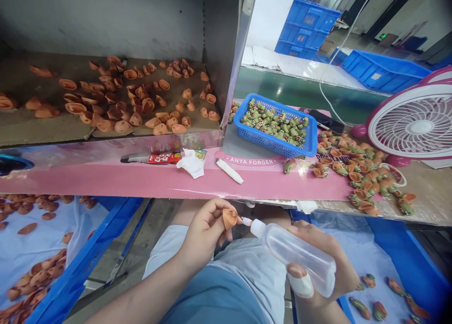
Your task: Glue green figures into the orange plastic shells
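Lower left of the frame, a blue tray [81, 263] lined with pale sheet, orange shells [33, 279] heaped along its edge, seemingly within easy reach of the seat. Upper left, a cardboard-lined shelf [21, 126] with more shells in a loose spread, apparently kept apart to air or set. Along the middle, a pink board [106, 178] carrying a red-labelled tube [164, 158], a crumpled tissue [190, 164] and a white stick [229, 171], all off to one side of the hands. Lower centre, the left hand [203, 232], thumb and fingers together, clamped on a single shell [229, 219] near the fingertips, the hollow turned toward the right, probably to offer the inside to the nozzle. Just beside it, the tip of a squeeze bottle [300, 253], contact with the shell impossible to tell, the right hand [318, 263] wrapped around the bottle body, fingers closed on it, a white wrap [300, 281] on one finger. Right of centre, a blue basket [243, 126] packed with green-and-orange figures [271, 124], a looser pile of pieces [360, 173] beside it. Far right, a pink fan [416, 124] facing the work, and a lower tray [406, 267] holding finished-looking pieces [379, 311]
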Available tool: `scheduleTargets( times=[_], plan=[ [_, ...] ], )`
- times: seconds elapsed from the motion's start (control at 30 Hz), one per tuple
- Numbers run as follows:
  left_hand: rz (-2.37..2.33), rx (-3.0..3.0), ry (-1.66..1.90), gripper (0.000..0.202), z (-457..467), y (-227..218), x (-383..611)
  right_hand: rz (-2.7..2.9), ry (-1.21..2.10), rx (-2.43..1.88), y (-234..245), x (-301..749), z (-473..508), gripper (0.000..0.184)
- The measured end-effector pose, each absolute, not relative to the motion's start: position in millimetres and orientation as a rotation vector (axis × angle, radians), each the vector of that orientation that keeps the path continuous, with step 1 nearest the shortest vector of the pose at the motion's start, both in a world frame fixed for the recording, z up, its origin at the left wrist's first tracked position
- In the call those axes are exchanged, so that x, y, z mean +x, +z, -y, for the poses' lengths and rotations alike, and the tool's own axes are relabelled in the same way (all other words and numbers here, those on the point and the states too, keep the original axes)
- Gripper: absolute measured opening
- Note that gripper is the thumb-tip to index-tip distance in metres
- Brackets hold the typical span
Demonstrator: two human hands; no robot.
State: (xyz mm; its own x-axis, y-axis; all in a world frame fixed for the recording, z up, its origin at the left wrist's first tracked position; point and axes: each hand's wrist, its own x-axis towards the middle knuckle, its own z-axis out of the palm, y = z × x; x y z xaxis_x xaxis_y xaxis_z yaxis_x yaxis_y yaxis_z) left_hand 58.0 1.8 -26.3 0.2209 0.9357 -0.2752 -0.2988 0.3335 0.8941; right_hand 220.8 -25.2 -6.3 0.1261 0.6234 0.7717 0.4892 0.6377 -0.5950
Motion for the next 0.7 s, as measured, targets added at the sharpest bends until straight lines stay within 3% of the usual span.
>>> scheduleTargets(
  times=[0.7],
  plan=[
    [-0.986,0.832,1.022,0.002,-4.7,-33.4,53.0,1.562,0.221,-1.055,-8.0,217.8,27.1,0.028]
  ],
)
